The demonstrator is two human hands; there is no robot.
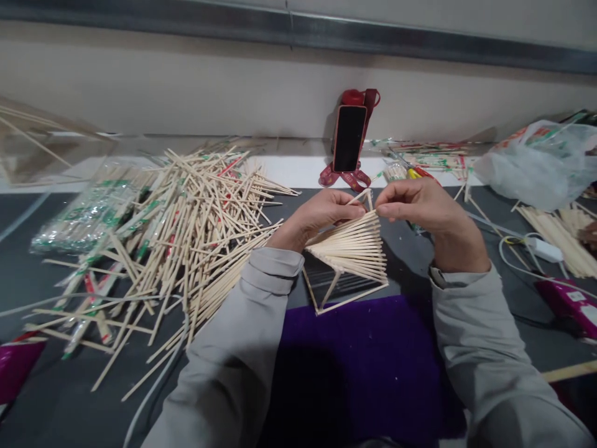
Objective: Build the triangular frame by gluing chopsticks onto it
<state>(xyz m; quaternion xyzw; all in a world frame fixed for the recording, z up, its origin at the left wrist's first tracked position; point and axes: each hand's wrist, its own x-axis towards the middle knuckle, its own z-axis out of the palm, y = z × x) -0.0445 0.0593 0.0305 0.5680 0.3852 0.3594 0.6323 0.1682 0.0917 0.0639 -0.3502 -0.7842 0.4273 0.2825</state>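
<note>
A small structure of thin wooden sticks (349,252) stands in front of me, with a fanned row of closely laid sticks on an open stick frame. My left hand (321,214) is closed on its upper left side, thumb and fingers pinching near the top stick. My right hand (417,205) pinches at the upper right, thumb and forefinger together at the end of a stick by the frame's pointed top. The fingertips partly hide what they grip. Under the structure lie the dark table surface (401,274) and the edge of a purple cloth (359,348).
To the left lies a big loose heap of sticks (200,211) beside plastic-wrapped bundles (88,205). A phone (349,138) leans against a red-capped bottle (353,97) at the back. On the right are a plastic bag (536,162), flat wooden strips (555,239), a white cable (506,258) and a magenta box (569,305).
</note>
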